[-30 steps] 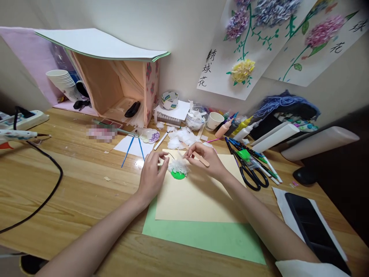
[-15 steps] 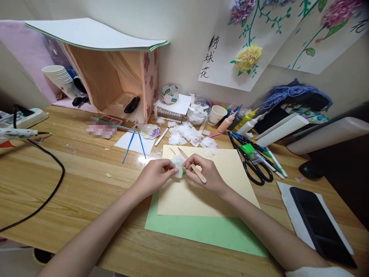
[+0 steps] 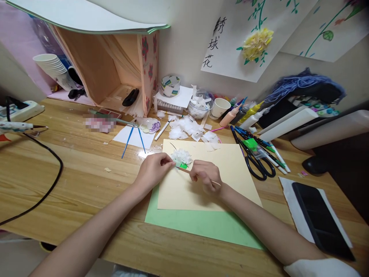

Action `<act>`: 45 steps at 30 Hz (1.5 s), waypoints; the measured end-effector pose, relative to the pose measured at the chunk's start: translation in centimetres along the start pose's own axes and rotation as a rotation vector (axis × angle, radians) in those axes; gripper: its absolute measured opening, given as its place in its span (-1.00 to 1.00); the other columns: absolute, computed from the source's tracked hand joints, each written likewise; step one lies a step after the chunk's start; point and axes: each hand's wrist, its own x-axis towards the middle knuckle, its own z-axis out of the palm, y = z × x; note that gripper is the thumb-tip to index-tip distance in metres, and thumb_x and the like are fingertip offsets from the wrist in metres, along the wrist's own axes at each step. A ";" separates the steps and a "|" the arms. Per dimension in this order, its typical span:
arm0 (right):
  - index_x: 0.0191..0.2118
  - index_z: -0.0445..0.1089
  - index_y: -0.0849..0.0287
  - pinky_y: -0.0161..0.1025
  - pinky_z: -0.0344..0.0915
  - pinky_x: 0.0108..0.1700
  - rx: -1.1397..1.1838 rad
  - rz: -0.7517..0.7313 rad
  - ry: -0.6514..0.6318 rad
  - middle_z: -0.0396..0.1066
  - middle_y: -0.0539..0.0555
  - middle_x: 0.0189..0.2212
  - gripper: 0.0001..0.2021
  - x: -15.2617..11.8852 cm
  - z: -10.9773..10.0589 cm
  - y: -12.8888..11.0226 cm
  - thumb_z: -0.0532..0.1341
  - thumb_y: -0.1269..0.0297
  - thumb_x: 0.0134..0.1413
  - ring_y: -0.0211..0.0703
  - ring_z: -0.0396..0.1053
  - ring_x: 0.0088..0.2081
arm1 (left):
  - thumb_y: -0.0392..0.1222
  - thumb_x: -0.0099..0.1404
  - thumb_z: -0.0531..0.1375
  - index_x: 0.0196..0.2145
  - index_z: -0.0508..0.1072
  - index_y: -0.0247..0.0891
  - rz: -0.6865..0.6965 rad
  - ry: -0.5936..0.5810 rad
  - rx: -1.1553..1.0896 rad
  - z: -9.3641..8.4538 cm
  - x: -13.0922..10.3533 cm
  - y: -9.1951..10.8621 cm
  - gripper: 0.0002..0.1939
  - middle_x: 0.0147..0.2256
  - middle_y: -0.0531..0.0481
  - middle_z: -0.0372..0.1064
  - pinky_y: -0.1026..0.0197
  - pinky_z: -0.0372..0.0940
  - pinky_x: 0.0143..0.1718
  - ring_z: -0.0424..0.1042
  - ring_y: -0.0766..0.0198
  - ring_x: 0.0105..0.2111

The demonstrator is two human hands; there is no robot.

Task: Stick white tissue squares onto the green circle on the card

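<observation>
My left hand (image 3: 155,167) is closed in a pinch on a small piece of pale tissue paper (image 3: 175,161), mostly covered by the fingertips. A wooden craft stick (image 3: 184,169) lies in the closed fingers of my right hand (image 3: 206,175), its narrow end touching or nearly touching that paper. Just beyond the fingers, a ruffled white tissue-paper flower (image 3: 182,155) sits on a cream sheet (image 3: 198,198). A bright green patch (image 3: 183,166) shows at its lower edge. Beneath the cream sheet is a larger green sheet (image 3: 201,225).
Loose white tissue squares (image 3: 187,127) lie behind the sheets, near a clear bowl (image 3: 198,105) and a paper cup (image 3: 219,108). To the right are black-handled scissors (image 3: 259,169), pens and a phone (image 3: 319,215). A glue gun (image 3: 17,127) with its cord is at left.
The craft stick has swung from pointing up and away to pointing left, toward my left fingertips. My right hand has moved slightly right and turned, uncovering the white flower. The view has shifted slightly.
</observation>
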 end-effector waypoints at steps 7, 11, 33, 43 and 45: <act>-0.52 0.19 0.14 -0.26 0.13 -0.46 -0.069 -0.063 0.016 0.24 0.03 -0.64 -0.62 0.2 0.6 0.7 -0.19 0.34 0.28 -0.23 0.15 -0.55 | -0.07 0.14 0.17 -0.43 0.48 -0.21 0.003 0.039 -0.012 0.3 0.2 -0.1 -0.82 -0.45 0.05 0.44 0.26 0.14 -0.42 0.35 0.29 -0.43; -0.51 0.20 0.15 -0.26 0.14 -0.44 -0.078 -0.041 0.017 0.23 0.03 -0.63 -0.64 0.3 0.6 0.6 -0.17 0.36 0.28 -0.23 0.16 -0.53 | -0.05 0.16 0.17 -0.42 0.46 -0.22 -0.006 0.052 -0.019 0.3 0.4 -0.2 -0.81 -0.44 0.06 0.44 0.27 0.14 -0.43 0.35 0.30 -0.43; -0.62 0.18 0.14 -0.27 0.15 -0.43 -0.034 0.224 -0.008 0.24 0.02 -0.66 -0.49 1.8 0.2 0.3 -0.20 0.16 0.32 -0.27 0.19 -0.58 | -0.08 0.29 0.02 -0.48 0.34 -0.22 0.023 0.096 0.014 0.4 0.5 -0.2 -0.74 -0.48 0.05 0.44 0.24 0.12 -0.38 0.36 0.25 -0.43; -0.74 0.08 0.16 -0.37 0.01 -0.65 0.194 0.831 -0.141 0.12 -0.06 -0.93 -0.45 9.0 -0.2 1.5 -0.14 0.15 0.28 -0.36 0.11 -0.81 | -0.08 0.30 0.01 -0.49 0.31 -0.21 0.043 0.101 0.018 0.3 0.6 -0.3 -0.74 -0.48 0.06 0.44 0.23 0.11 -0.38 0.36 0.26 -0.43; -0.72 0.12 0.17 -0.37 -0.01 -0.66 0.231 0.843 -0.140 0.14 -0.06 -0.92 -0.46 8.9 -0.4 1.5 -0.12 0.12 0.28 -0.37 0.11 -0.83 | -0.07 0.30 0.00 -0.48 0.30 -0.21 0.038 0.105 0.016 0.3 0.6 -0.4 -0.74 -0.48 0.06 0.43 0.24 0.11 -0.38 0.36 0.26 -0.43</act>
